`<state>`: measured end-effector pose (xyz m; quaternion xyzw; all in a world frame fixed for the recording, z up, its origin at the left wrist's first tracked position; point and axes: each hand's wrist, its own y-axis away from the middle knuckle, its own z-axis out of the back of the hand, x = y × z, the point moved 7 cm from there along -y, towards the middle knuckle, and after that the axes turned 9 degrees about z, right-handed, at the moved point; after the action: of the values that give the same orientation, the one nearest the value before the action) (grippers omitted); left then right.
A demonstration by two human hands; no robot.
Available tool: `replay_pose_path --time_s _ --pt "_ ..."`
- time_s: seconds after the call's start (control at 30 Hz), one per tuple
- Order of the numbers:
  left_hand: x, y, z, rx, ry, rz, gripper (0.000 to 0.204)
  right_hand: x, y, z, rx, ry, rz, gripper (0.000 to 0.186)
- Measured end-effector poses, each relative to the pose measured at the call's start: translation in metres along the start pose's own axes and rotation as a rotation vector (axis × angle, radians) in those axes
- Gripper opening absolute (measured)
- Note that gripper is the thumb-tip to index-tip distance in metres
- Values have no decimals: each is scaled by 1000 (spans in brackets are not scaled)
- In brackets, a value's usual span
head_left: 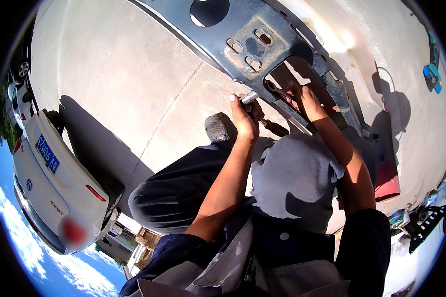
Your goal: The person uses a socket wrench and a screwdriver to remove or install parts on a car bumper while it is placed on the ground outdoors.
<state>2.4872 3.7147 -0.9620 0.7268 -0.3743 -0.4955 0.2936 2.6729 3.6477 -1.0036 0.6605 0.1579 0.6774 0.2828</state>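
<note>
My left hand [245, 119] is closed round a socket wrench [250, 97]. Its silver socket end meets the lower edge of a large dark grey metal vehicle panel [277, 49], and a dark handle sticks out below the fist. On the other side of that edge, my right hand [305, 101] grips a dark ring spanner [277, 90] inside the panel's opening. The spanner's ring end lies near the edge, across from the socket. Shadow and the frame hide some of the right fingers and whatever fastener sits between the tools.
The panel has a round hole, several slots and rusty patches. A pale curved body part [352, 59] and a red piece [386, 178] lie to the right. A white car [59, 173] stands at left. Blue items [432, 79] and a black perforated bracket [423, 228] lie far right.
</note>
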Motion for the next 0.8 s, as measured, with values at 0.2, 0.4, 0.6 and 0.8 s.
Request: replay_pose_path --time_s 0.2,0.4,0.6,0.8 --pt "-1 30 -6 -241 -127 -372 43 21 2 2 -70 61 2 83" --pt "16 27 1 -74 -433 -357 74 25 7 7 -82 70 71 71" --pt "15 21 0 54 -266 -172 77 28 6 9 -115 66 89 74" --pt "5 15 -11 -170 -294 -100 71 26 10 15 -197 140 150 71"
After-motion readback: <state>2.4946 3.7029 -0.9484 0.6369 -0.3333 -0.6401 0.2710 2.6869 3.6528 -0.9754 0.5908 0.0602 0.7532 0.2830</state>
